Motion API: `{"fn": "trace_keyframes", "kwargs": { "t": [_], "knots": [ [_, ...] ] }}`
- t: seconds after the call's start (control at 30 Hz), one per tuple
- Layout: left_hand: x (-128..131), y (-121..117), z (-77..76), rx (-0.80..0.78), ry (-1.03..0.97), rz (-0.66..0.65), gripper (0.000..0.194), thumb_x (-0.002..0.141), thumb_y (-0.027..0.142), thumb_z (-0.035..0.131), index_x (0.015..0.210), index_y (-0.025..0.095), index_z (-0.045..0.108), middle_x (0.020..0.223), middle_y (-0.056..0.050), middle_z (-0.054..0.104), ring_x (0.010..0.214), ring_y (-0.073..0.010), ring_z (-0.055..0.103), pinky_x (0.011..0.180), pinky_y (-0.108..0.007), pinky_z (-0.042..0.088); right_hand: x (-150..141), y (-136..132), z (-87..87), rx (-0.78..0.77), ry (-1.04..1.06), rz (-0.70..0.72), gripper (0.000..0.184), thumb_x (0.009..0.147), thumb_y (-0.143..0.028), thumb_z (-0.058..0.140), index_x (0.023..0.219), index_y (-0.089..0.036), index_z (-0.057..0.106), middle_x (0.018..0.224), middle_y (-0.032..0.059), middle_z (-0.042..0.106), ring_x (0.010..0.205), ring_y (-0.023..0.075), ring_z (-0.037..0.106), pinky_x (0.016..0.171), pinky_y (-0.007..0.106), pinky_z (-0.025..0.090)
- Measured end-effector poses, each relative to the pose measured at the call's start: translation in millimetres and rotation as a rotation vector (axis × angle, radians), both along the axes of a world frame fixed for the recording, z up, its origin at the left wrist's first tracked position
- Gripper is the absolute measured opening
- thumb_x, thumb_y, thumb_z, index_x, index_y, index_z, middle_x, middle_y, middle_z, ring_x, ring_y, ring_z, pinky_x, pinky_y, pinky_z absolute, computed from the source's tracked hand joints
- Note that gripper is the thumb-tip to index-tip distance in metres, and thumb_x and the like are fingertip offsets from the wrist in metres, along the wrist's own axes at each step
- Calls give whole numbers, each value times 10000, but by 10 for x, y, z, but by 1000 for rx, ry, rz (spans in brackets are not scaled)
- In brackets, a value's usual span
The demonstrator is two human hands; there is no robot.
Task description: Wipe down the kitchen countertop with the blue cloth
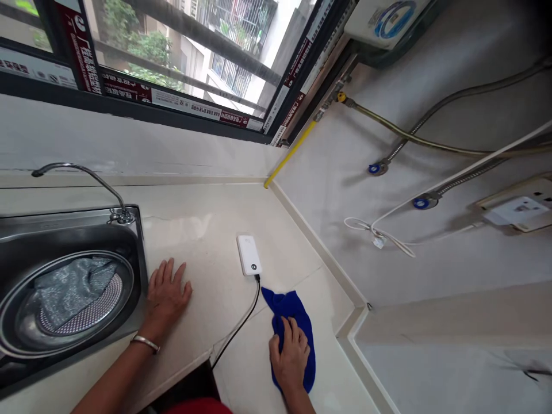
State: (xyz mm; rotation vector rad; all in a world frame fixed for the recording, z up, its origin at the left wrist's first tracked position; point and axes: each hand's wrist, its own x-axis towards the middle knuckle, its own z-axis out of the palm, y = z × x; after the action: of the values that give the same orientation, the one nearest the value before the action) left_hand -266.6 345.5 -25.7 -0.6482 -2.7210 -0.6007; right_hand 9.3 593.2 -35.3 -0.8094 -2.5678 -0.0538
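My right hand [292, 355] presses on a blue cloth [307, 328] lying on the pale countertop [194, 230], its fingers bent and gripping the fabric. Beside the sink's right edge, my left hand [168, 292] rests flat on the counter with fingers spread and nothing in it. A bracelet [145, 343] circles that wrist. Between and beyond my hands lies a white power bank [249, 255]. A black cable [241, 324] runs from its near end toward the counter's front edge, passing left of the cloth.
At left, a steel sink [140, 253] contains a colander [112, 299] with a grey cloth [77, 287] in it. A curved faucet [97, 177] stands behind. A yellow pipe [290, 154] rises in the corner. Hoses and a white cord [379, 230] hang along the right wall.
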Motion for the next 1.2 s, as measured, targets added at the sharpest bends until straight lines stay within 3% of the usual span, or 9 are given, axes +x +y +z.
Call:
{"fn": "trace_keyframes", "kwargs": {
  "t": [0.23,0.43,0.53,0.67,0.8,0.9,1.0,1.1,1.2],
  "knots": [
    [1,-7,23,-43,2,-4,533,945,357,353,1372,105,548,1521,-209,381,1454,-352,294,1201,-520,264,192,37,1,-59,-18,134,438,913,-298,485,1342,-234,549,1389,107,559,1203,323,501,954,479,430],
    [-13,-8,23,-65,20,-11,556,959,381,307,1382,101,533,1519,-218,375,1460,-355,281,1200,-534,264,26,661,41,-64,28,-139,431,902,-345,452,1270,-186,612,1344,125,585,1162,328,511,938,481,424],
    [-17,1,18,-51,20,-9,548,954,378,323,1378,105,538,1518,-214,382,1458,-349,287,1202,-530,261,-35,968,48,-42,84,-353,495,895,-385,432,1297,-151,602,1435,187,495,1156,377,511,891,517,433],
    [-14,2,-2,-34,29,-4,531,949,363,341,1361,104,554,1512,-211,393,1454,-347,299,1200,-523,268,-67,1101,-8,-26,177,-487,580,893,-431,423,1338,-89,568,1415,263,475,1165,426,508,867,560,444],
    [2,-11,-21,-36,53,12,516,944,350,360,1359,115,557,1511,-203,400,1450,-344,308,1192,-517,282,100,865,-132,-5,131,-323,623,926,-464,406,1425,-103,504,1456,242,458,1241,429,473,937,580,435],
    [11,-15,-9,-54,42,3,512,939,341,379,1365,115,552,1510,-205,400,1450,-344,307,1196,-514,280,356,687,-129,-36,-44,-126,648,949,-418,384,1543,-161,344,1627,188,210,1351,422,392,1014,588,408],
    [9,-15,12,-57,35,-5,514,947,350,365,1367,117,548,1512,-204,393,1451,-350,301,1190,-519,288,591,717,17,-105,-207,124,633,974,-333,348,1590,-253,225,1679,95,22,1453,369,287,1085,552,385],
    [0,-15,19,-56,44,-14,529,958,367,334,1375,111,535,1518,-209,378,1451,-357,295,1190,-535,282,692,879,156,-136,-275,251,594,995,-364,383,1574,-309,264,1679,63,59,1461,330,287,1104,522,389],
    [-5,-15,18,-62,43,-24,541,962,384,319,1378,111,529,1525,-212,366,1455,-362,287,1190,-545,278,607,974,130,-88,-218,202,510,994,-412,410,1481,-267,451,1615,99,263,1377,325,387,1073,519,408]
  ]
}}
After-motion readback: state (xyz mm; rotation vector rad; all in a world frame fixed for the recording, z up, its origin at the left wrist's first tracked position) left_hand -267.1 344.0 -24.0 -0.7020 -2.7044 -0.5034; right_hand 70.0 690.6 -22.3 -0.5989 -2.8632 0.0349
